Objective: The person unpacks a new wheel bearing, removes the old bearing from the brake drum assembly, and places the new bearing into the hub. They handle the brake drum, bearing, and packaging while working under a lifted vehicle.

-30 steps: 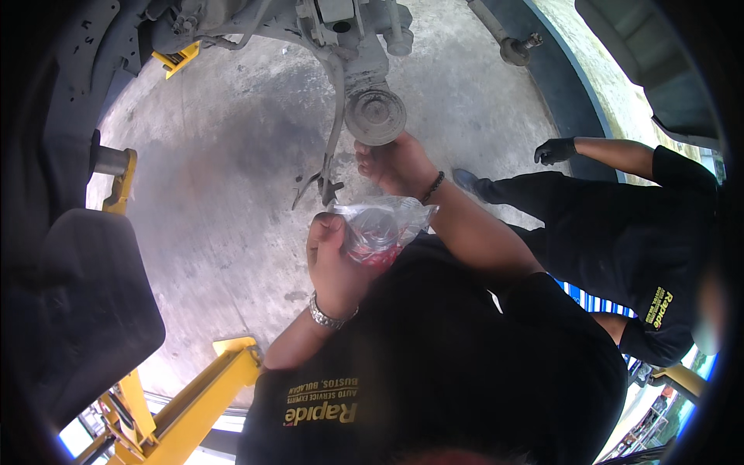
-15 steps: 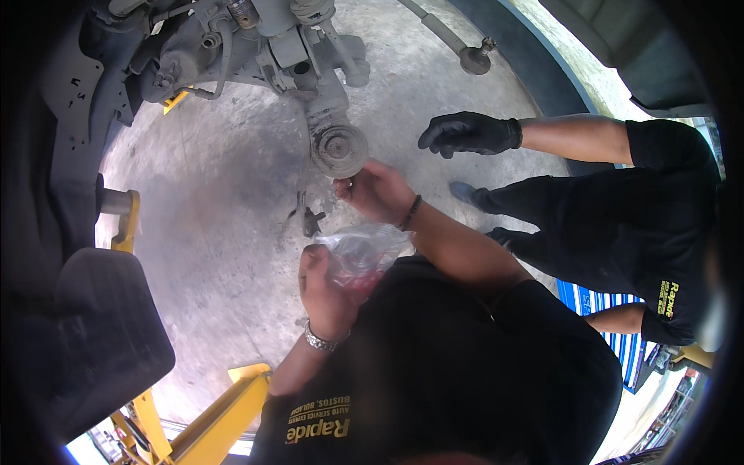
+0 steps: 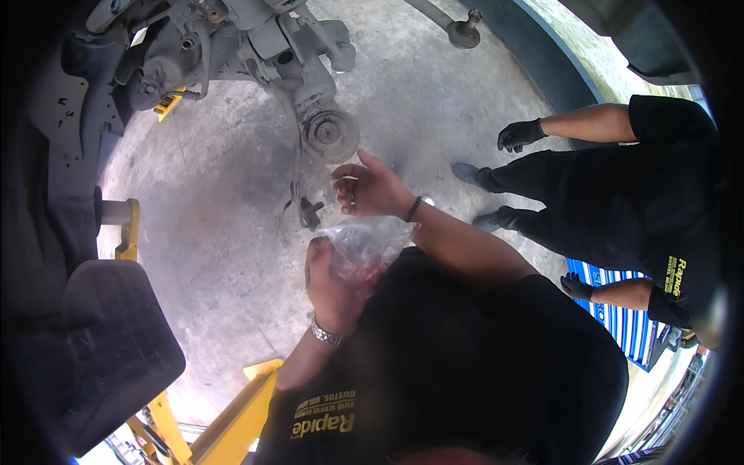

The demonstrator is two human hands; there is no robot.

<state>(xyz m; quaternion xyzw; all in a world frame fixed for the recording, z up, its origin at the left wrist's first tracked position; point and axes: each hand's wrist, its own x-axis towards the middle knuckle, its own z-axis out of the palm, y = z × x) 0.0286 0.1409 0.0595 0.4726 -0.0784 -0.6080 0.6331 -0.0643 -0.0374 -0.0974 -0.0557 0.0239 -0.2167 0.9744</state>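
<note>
My left hand (image 3: 335, 293), with a metal watch at its wrist, grips a clear plastic bag (image 3: 377, 239) against my front. Something red shows through the lower part of the bag; its kind is not clear. Just beyond, my right hand (image 3: 373, 188), wearing a dark beaded bracelet, is empty, thumb apart and fingers loosely bent. Above that hand, and apart from it, is the round ringed end (image 3: 331, 136) of a grey, dirty suspension arm. A thin rod with a dark end piece (image 3: 311, 214) hangs to the left of my fingers.
Vehicle underbody parts (image 3: 256, 39) fill the upper left, and a dark flap (image 3: 116, 341) hangs at lower left. A yellow lift arm (image 3: 232, 422) stands below. On the right is a co-worker with a black-gloved hand (image 3: 521, 136), beside a blue-and-white tool cabinet (image 3: 620, 310).
My right hand has drawn slightly down from the ringed end, its fingers loosening. The co-worker's upper gloved hand has pulled back to the right. My left hand keeps the bag.
</note>
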